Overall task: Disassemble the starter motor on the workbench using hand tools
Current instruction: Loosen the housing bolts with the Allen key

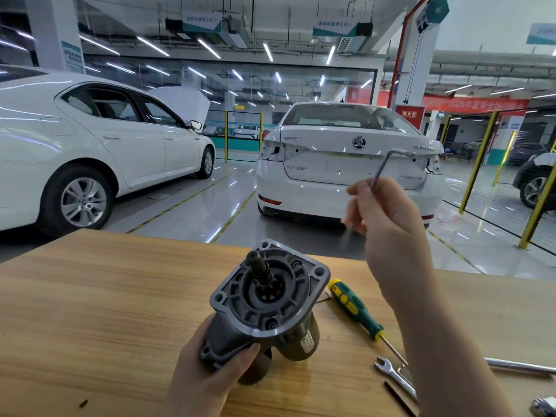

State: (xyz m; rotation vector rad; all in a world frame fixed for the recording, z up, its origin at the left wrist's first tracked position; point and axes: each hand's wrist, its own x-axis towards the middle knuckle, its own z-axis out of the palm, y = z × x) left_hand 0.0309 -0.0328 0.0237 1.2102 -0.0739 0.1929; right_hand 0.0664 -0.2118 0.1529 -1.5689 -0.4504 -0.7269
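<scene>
The grey starter motor (267, 308) stands on end on the wooden workbench (105, 311), its flange and pinion shaft facing up at me. My left hand (210, 368) grips the motor's lower body from the near left. My right hand (388, 218) is raised well above the bench, up and to the right of the motor. It pinches a thin L-shaped hex key (383, 165) whose bent end points up and to the right.
A green and yellow screwdriver (358, 311) lies right of the motor. Near it are an open-end wrench (391, 373), a thin black rod (398, 398), a chrome bar (520, 365) and a metal piece (544, 406). Two white cars stand beyond the bench.
</scene>
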